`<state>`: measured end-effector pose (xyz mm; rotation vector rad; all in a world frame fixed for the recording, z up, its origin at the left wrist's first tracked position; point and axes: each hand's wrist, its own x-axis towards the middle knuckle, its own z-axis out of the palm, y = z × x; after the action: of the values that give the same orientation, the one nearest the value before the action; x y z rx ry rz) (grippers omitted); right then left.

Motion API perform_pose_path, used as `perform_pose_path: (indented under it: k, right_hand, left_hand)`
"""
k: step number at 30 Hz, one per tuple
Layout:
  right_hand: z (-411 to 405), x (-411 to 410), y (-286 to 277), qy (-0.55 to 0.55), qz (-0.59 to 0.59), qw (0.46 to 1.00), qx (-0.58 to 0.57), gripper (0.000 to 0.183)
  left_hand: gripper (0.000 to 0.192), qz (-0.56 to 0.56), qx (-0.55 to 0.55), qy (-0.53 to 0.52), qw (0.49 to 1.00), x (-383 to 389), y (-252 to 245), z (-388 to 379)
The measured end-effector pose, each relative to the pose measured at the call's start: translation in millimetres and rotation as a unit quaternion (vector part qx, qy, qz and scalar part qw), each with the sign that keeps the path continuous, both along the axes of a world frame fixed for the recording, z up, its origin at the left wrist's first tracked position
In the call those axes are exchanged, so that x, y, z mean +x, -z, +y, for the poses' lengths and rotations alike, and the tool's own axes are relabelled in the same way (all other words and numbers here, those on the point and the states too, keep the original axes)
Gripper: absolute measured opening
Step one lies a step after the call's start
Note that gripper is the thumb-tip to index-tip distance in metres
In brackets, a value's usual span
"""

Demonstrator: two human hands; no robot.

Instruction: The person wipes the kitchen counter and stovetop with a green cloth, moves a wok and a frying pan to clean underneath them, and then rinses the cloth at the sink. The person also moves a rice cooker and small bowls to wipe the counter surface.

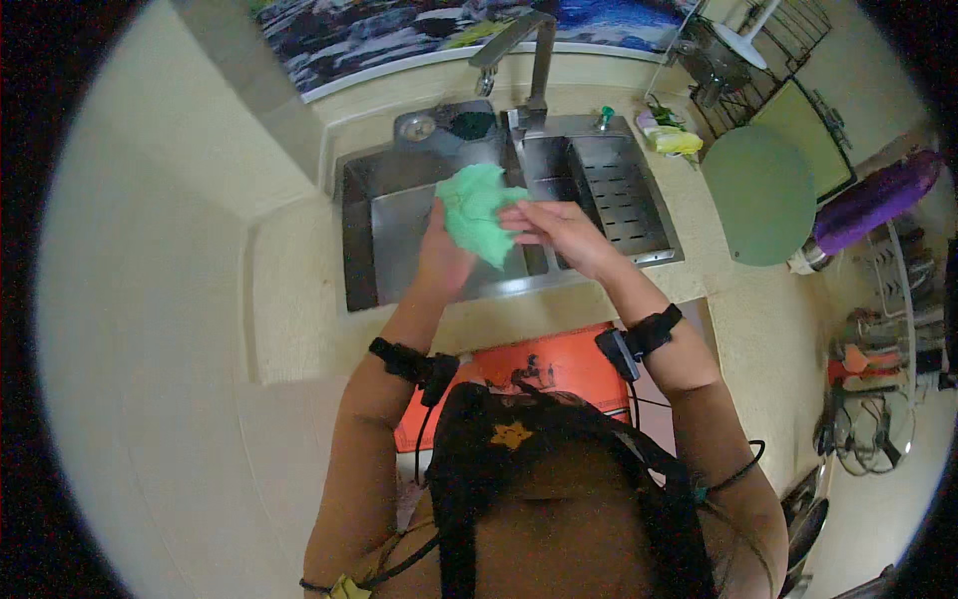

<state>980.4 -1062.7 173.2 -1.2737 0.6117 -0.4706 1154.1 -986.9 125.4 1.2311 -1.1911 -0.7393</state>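
Note:
My left hand (444,251) holds a crumpled light-green cloth (479,210) from its left and lower side, above the larger basin of a stainless steel sink (408,232). From the right, my right hand (557,228) reaches to the cloth, its fingertips gripping the right edge. Part of each hand's grip is hidden by the folds, and the cloth is slightly blurred. Behind the hands rises a squared metal faucet (540,75), its spout over the larger basin. The smaller basin, to the right, carries a slotted metal drain tray (621,191).
A dark caddy (449,123) sits at the sink's back left. Right of the sink are a yellow-green packet (673,140), a green cutting board (760,195) and a purple duster-like object (876,202). A wire rack (793,37) stands behind. Kitchen utensils (868,367) hang farther right.

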Motion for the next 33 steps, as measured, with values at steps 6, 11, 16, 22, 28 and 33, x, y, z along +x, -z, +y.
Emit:
perform_pose_path:
  k: [6, 11, 16, 22, 28, 33]
  right_hand:
    - [-42.4, -36.3, 34.2, 0.23, 0.065, 0.968, 0.072, 0.028]
    - [-66.1, -56.6, 60.7, 0.249, 0.08, 0.96, 0.102, 0.028]
    - [-111.8, -88.3, 75.3, 0.227, 0.178, 0.957, -0.009, 0.036]
    - [-214.1, -144.9, 84.8, 0.145, 0.306, 0.888, -0.311, 0.039]
    - [-337.5, -141.8, 119.1, 0.055, 0.322, 0.796, -0.509, 0.06]
    - [-364.4, -108.3, 110.4, 0.021, 0.304, 0.813, -0.497, 0.066]
  left_hand:
    - [0.047, 0.603, 0.092, 0.25, 0.752, 22.4, 6.1, -64.1]
    - [0.048, 0.589, 0.125, 0.288, 0.745, -3.8, 20.0, -101.3]
    - [0.044, 0.547, 0.185, 0.296, 0.761, -42.1, 43.8, -149.3]
    - [0.041, 0.564, 0.18, 0.311, 0.743, -94.5, 77.3, -236.4]
    - [0.037, 0.584, 0.198, 0.239, 0.75, -128.9, 134.0, -330.9]
    - [0.033, 0.411, 0.151, 0.158, 0.885, -131.1, 169.1, -370.7]
